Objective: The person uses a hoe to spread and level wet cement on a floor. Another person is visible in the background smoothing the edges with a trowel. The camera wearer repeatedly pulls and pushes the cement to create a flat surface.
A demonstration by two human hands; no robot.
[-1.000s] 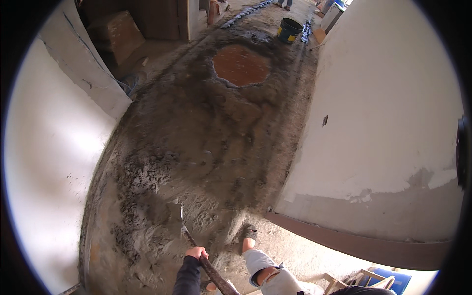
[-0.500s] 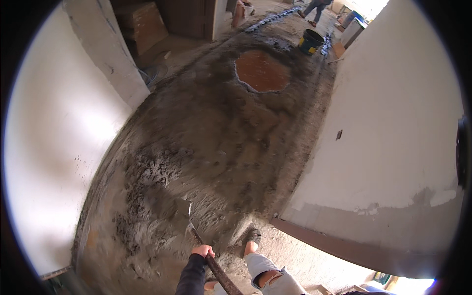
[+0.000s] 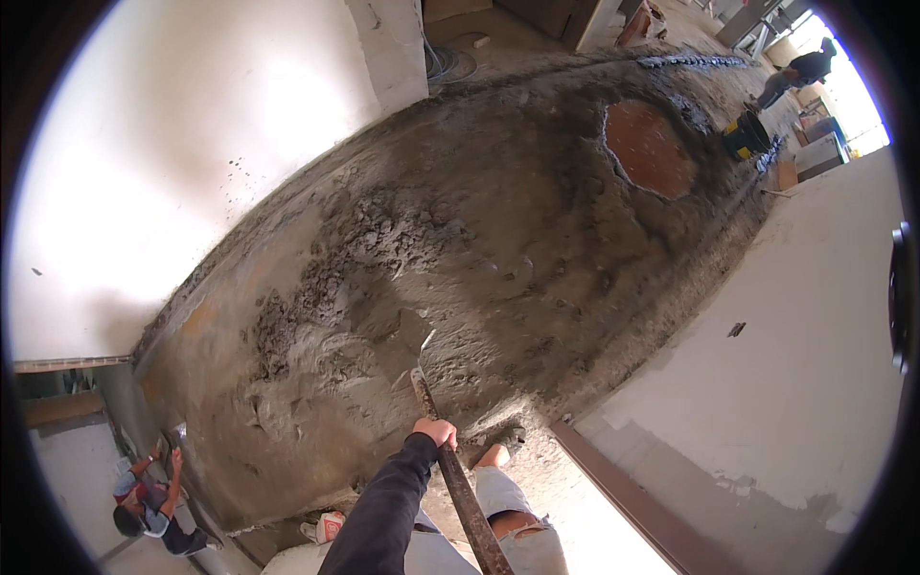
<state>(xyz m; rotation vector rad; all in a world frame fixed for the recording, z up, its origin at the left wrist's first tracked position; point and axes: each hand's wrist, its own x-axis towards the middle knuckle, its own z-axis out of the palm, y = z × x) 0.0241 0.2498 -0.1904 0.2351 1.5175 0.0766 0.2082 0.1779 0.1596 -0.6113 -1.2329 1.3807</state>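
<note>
So the left hand point(image 3: 438, 431) is wrapped tight around the handle of a long-handled tool point(image 3: 458, 479), fingers closed, dark sleeve point(image 3: 388, 498) running back from the wrist. Right hand is out of view, so I can't tell you what its grip is doing.

The tool slants away from the person, and its blade point(image 3: 414, 329) is sitting at the surface of the wet grey mix point(image 3: 537, 287), caked enough that I can't say if it's a hoe or a shovel. The person's shoe point(image 3: 513, 438) is just to the right of the tool's handle, and there's a ridge of crumbly lumps point(image 3: 383, 235) ahead of the blade, a bit left.

Well ahead and right of the tool there's a reddish-brown puddle point(image 3: 650, 149), then a dark bucket point(image 3: 746, 136) past it, and a person in dark clothes point(image 3: 810, 67) near that. Well off to the left of the tool, another person point(image 3: 144, 498) has both hands out by the edge of the mix. White wall point(image 3: 192, 144) on the tool's left, patchy pale wall point(image 3: 757, 383) on its right.
</note>
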